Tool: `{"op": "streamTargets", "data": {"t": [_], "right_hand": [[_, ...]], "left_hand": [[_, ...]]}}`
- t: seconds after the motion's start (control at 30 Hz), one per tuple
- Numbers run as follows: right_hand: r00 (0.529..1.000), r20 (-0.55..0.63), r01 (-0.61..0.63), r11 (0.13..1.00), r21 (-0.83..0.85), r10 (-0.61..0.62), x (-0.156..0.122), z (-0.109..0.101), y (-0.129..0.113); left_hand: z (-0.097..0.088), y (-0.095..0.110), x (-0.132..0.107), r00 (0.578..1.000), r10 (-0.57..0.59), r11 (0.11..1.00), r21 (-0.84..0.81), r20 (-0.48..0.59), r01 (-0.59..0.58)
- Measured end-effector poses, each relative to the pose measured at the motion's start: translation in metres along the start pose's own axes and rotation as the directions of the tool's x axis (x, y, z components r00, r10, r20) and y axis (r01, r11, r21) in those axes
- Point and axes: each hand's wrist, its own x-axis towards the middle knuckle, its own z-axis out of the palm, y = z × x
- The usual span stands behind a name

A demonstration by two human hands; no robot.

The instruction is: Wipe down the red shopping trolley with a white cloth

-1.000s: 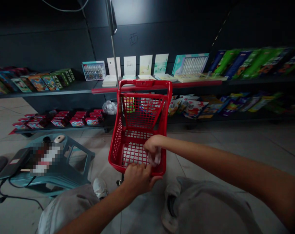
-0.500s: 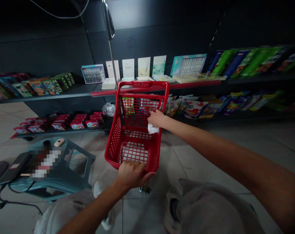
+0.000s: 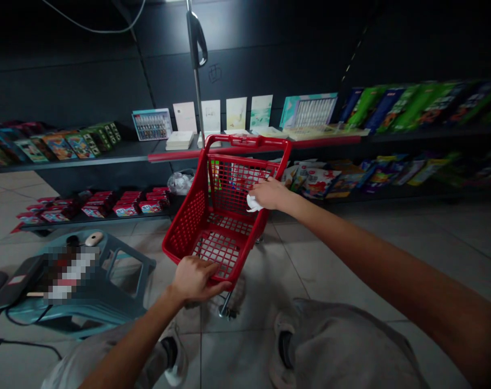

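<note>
A small red plastic shopping cart [image 3: 188, 227] stands tilted on the tiled floor in front of me. My left hand [image 3: 194, 278] is closed round the cart's near rim. My right hand [image 3: 269, 193] is closed on a crumpled white cloth [image 3: 252, 203] and presses it against the cart's right upper rim, close to the red handle [image 3: 245, 141]. My knees in grey trousers show at the bottom of the view.
Dark shelves [image 3: 107, 154] with coloured boxes, cards and packets run along the wall behind the cart. A teal plastic stool [image 3: 123, 281] with a mouse and cables lies at the left. A metal pole [image 3: 196, 92] rises behind the cart.
The cart has tipped and swung leftwards. My right hand with the cloth went from the basket's near inside wall up to the right upper rim. My left hand kept its grip.
</note>
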Motion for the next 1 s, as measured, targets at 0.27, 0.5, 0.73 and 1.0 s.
{"op": "streamTargets", "data": {"t": [0.27, 0.5, 0.73, 1.0], "right_hand": [[0.996, 0.083, 0.019, 0.999, 0.049, -0.023, -0.012, 0.006, -0.022], [0.981, 0.178, -0.103, 0.989, 0.11, 0.082, -0.016, -0.001, -0.025], [0.995, 0.046, -0.1, 0.976, 0.194, 0.093, -0.026, 0.006, -0.023], [0.903, -0.425, -0.003, 0.992, 0.125, 0.056, -0.053, 0.011, 0.009]], "left_hand": [[0.0, -0.037, -0.008, 0.999, -0.014, 1.0, 0.01, -0.047, 0.014], [-0.01, -0.033, -0.004, 0.978, -0.082, 0.993, -0.097, -0.19, 0.065], [0.003, 0.001, 0.01, 0.98, -0.136, 0.989, 0.035, -0.144, 0.143], [0.005, -0.022, 0.014, 0.973, -0.174, 0.984, 0.012, -0.154, 0.178]]}}
